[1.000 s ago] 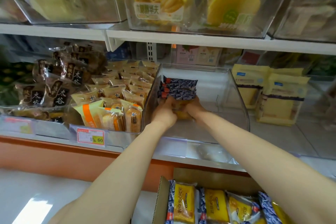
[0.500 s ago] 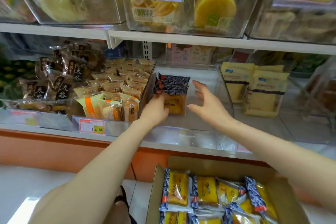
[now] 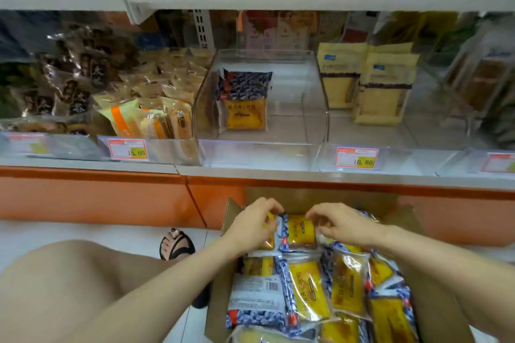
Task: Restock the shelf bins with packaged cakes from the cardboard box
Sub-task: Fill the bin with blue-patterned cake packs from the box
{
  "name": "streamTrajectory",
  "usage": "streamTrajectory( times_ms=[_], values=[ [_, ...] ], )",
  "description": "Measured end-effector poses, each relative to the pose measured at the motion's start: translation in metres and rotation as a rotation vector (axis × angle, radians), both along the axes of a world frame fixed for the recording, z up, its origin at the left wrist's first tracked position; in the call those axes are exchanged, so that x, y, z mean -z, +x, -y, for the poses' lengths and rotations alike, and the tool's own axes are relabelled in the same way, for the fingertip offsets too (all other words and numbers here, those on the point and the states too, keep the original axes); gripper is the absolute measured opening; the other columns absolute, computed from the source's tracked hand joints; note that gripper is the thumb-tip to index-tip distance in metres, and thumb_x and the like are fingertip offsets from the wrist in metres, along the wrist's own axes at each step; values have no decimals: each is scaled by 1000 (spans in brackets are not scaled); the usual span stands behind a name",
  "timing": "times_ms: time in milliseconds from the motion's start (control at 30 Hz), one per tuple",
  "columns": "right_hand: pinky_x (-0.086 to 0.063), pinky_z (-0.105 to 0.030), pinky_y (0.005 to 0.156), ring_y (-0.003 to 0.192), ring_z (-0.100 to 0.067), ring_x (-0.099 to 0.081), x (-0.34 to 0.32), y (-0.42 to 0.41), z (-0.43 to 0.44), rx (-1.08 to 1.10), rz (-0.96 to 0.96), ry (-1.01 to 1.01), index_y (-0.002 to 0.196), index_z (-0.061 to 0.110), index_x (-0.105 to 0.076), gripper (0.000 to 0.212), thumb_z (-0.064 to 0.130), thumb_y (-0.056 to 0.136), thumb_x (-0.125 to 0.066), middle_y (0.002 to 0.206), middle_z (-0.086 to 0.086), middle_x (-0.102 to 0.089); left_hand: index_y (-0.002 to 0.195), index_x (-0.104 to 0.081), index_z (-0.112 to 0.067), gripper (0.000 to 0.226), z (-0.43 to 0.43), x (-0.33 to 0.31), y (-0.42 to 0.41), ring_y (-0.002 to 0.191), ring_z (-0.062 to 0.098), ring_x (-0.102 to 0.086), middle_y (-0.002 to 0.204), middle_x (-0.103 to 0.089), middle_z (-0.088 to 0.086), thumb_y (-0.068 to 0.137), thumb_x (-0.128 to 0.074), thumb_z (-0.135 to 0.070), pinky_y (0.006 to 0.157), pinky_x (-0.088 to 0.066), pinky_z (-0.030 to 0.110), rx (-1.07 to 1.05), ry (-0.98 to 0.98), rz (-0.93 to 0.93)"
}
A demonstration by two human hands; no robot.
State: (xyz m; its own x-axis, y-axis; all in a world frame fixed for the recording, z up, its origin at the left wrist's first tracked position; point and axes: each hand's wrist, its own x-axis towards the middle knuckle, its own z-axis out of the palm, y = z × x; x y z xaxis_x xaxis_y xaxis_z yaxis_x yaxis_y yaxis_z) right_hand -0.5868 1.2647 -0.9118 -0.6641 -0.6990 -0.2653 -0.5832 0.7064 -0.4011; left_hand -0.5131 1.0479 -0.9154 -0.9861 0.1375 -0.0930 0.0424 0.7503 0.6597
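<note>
Both hands are down in the box [image 3: 232, 214], which sits on the floor right below the shelf [image 3: 278, 172], so each lift to the bin [image 3: 320, 97] is short. They work the row of cakes [image 3: 299, 232] along the box's far edge, probably because those stand nearest the shelf and come free first.

The left hand [image 3: 255, 224] curls its fingers over the top of a pack at the far left corner. The right hand [image 3: 338, 224] pinches at the pack just beside it, thumb and fingertips closing on its right side. Judging by this, the 2 hands are gathering several packs into 1 bunch rather than taking them singly.

In the bin a small stack [image 3: 245, 100] stands upright against the left wall towards the back. Starting at 1 wall keeps the packs propped and leaves the rest of the floor open for further rows. Most of the bin is bare, so the restocking looks barely begun.

The backs of the hands hide the fingertips, so how many packs each one holds cannot be told. The stack's count is also unclear, as its top edges overlap. The box's near end is cut off by the frame, and its depth of stock is hidden under the top layer. The print on the packs is too blurred to read. A tag [image 3: 356, 157] reading 10.80 sits on the shelf's front edge right of the bin; which bin it prices is uncertain.
</note>
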Motion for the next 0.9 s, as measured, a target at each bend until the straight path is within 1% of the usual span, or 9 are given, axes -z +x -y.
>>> streamTrajectory(
  times_ms=[133,267,367,467,600,700,800,867,900],
  values=[
    [-38,-35,102,126,-22,-44,39,8,-34,-103,69,369,138,27,-39,50,30,90,-57,137,-3,-45,118,-50,-8,26,-25,56,18,94,23,-59,113,-62,12,92,-45,-11,83,-47,31,-243,11,439],
    [-34,-32,106,136,-22,-34,56,19,-52,25,162,379,147,28,-24,72,39,87,-63,150,-2,-33,132,-30,-4,51,-49,87,31,100,23,-61,107,-59,9,92,-52,-26,76,-46,31,-241,-55,692],
    [-39,-32,103,131,-22,-43,61,20,-54,123,223,348,145,28,-27,79,42,81,-70,147,-4,-41,137,-22,-6,73,-53,99,29,109,26,-58,123,-57,13,85,-65,-34,85,-48,33,-266,0,741],
    [-36,-33,108,133,-20,-41,61,22,-54,168,360,345,148,22,-23,84,39,81,-71,150,-2,-37,139,-11,-10,85,-55,103,27,107,31,-60,124,-55,21,81,-72,-22,87,-50,37,-292,198,773],
    [-35,-30,108,133,-21,-40,61,20,-56,187,376,355,148,16,-25,84,34,82,-72,150,-3,-37,123,-17,-19,69,-66,101,35,96,27,-60,119,-45,17,80,-68,0,84,-53,32,-263,427,672],
    [-34,-25,104,133,-20,-41,56,14,-60,279,420,291,146,15,-31,79,28,81,-74,149,-3,-38,114,-21,-21,61,-75,96,39,73,10,-54,117,-33,5,81,-64,6,80,-54,32,-253,494,623],
    [-37,-24,99,130,-20,-44,53,8,-67,387,460,197,143,14,-37,75,20,79,-76,145,-2,-43,105,-29,-19,47,-80,95,38,79,1,-49,124,-30,1,83,-61,8,79,-52,25,-252,511,573],
    [-43,-22,90,115,-17,-52,51,2,-75,446,491,150,139,17,-42,71,17,77,-77,127,2,-52,94,-35,-21,37,-79,93,34,86,7,-52,130,-36,3,84,-58,7,73,-49,23,-232,523,531],
    [-44,-20,77,96,-12,-55,50,-1,-79,458,502,124,128,20,-48,60,14,76,-77,108,6,-54,90,-38,-22,35,-78,91,31,82,10,-52,128,-42,5,85,-57,7,70,-46,26,-225,525,511]
  ],
)
